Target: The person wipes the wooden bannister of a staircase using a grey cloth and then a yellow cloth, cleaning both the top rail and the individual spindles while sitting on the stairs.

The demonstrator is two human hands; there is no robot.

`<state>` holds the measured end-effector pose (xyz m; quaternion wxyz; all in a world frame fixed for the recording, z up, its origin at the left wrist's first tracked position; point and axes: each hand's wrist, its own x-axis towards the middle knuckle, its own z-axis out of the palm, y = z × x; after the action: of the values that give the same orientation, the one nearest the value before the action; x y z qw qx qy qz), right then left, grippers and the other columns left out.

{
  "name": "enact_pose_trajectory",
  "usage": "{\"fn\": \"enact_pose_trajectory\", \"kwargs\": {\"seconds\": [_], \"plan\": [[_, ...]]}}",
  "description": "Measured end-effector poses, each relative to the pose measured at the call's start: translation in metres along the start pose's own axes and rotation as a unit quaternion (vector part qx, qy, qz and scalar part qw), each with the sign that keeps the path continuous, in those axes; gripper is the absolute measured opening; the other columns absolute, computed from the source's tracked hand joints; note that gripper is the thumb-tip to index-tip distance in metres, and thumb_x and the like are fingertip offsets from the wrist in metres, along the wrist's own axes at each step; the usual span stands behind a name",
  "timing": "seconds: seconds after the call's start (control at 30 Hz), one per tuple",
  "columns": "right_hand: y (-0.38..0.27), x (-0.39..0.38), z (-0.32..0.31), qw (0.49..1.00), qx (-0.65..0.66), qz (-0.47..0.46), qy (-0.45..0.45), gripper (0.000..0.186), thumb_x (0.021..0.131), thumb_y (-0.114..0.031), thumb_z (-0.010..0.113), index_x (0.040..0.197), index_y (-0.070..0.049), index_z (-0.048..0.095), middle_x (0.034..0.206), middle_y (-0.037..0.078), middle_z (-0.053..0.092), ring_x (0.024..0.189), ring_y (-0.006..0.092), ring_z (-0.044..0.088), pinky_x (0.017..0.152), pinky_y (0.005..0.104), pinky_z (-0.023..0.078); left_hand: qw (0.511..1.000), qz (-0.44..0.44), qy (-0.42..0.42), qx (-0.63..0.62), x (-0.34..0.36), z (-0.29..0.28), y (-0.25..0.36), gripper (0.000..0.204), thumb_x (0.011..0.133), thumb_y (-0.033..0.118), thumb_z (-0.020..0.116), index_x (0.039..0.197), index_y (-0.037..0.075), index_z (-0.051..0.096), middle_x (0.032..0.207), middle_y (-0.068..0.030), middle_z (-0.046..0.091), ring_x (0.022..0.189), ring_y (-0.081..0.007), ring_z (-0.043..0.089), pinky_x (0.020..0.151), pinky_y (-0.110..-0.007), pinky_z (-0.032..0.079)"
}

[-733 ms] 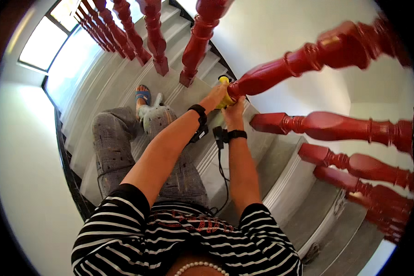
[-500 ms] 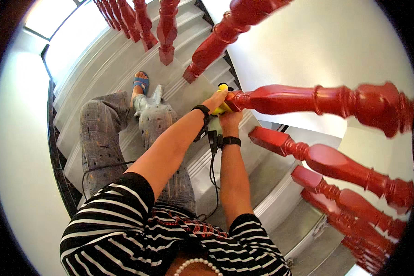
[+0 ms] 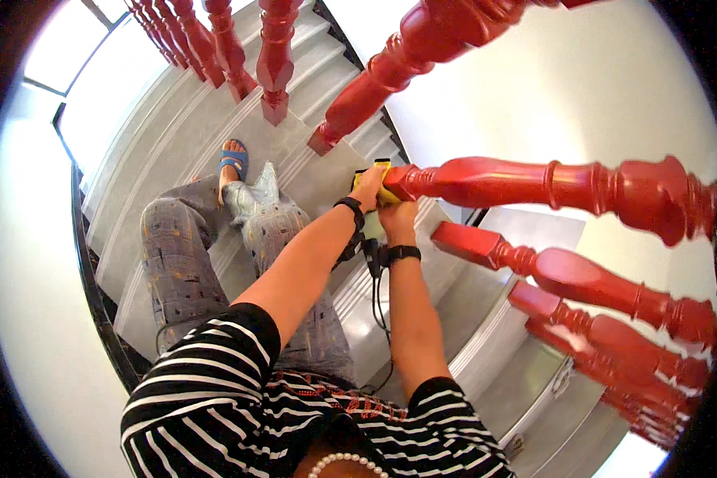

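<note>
While the person sits on the stairs (image 3: pixel 175 159), both forearms extend forward to the base of one red baluster (image 3: pixel 534 187), the landmark here. Right hand (image 3: pixel 398 215) sits just below that base, apparently steadying; whether its fingers are clamped cannot be told. Left hand (image 3: pixel 369 187) lies over a yellow cloth (image 3: pixel 384 190) pressed against the base, fingers closed on it. Further balusters stand beyond.

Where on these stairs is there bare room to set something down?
Bare tread lies between the sandalled foot and the baluster bases, and on the lower steps right of the right arm. It is crowded where both hands press a yellow cloth to the baluster.
</note>
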<state>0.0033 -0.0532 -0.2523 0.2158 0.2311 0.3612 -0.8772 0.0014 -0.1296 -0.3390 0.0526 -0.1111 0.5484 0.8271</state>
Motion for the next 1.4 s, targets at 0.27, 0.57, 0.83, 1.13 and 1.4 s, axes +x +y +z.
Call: {"fn": "enact_pose_trajectory", "kwargs": {"seconds": [0.27,0.57,0.83,1.13,1.4], "plan": [[0.003,-0.024,0.028,0.987,0.085,-0.136,0.012,0.034,0.096,-0.032,0.041,0.115,-0.005,0.05,0.108,0.008,0.059,0.099,0.0239,0.058,0.088,0.0364,0.046,0.902,-0.209,-0.008,-0.376,0.001,0.014,0.081,0.028,0.085,0.024,0.052,0.105,0.004,0.055,0.1,-0.0107,0.059,0.089,-0.0275,0.06,0.08,-0.04,0.049],[-0.025,-0.103,0.049,0.983,0.046,-0.176,-0.007,0.023,0.093,-0.017,0.045,0.109,-0.002,0.051,0.105,0.01,0.057,0.094,0.0219,0.058,0.082,0.034,0.046,0.981,-0.107,0.077,-0.145,-0.082,0.051,0.172,0.026,0.089,0.025,0.05,0.099,0.001,0.054,0.089,-0.0077,0.059,0.077,-0.02,0.059,0.068,-0.036,0.048],[-0.114,-0.217,0.019,0.96,0.148,-0.239,-0.009,0.031,0.096,-0.017,0.038,0.121,-0.001,0.046,0.119,0.008,0.054,0.111,0.0225,0.051,0.098,0.0366,0.04,0.995,0.09,-0.014,0.042,-0.164,0.146,0.235,0.031,0.089,0.033,0.05,0.079,0.004,0.056,0.07,0.0009,0.051,0.065,-0.0107,0.048,0.055,-0.03,0.039],[-0.256,-0.349,0.102,0.817,-0.111,-0.548,-0.141,0.039,0.096,-0.02,0.04,0.129,0.001,0.039,0.121,0.007,0.051,0.109,0.0141,0.049,0.096,0.0277,0.035,0.967,0.201,-0.087,0.13,-0.187,0.225,0.4,0.042,0.091,0.04,0.052,0.083,0.0,0.06,0.068,0.002,0.051,0.064,-0.0063,0.045,0.057,-0.024,0.038],[-0.313,-0.393,0.186,0.507,-0.384,-0.77,-0.048,0.036,0.084,-0.004,0.049,0.119,0.006,0.045,0.118,0.02,0.047,0.111,0.0333,0.042,0.096,0.0358,0.032,0.91,0.335,-0.138,0.201,-0.235,0.252,0.55,0.033,0.093,0.032,0.053,0.087,0.002,0.063,0.067,-0.0015,0.059,0.053,-0.0066,0.052,0.049,-0.019,0.042]]}}
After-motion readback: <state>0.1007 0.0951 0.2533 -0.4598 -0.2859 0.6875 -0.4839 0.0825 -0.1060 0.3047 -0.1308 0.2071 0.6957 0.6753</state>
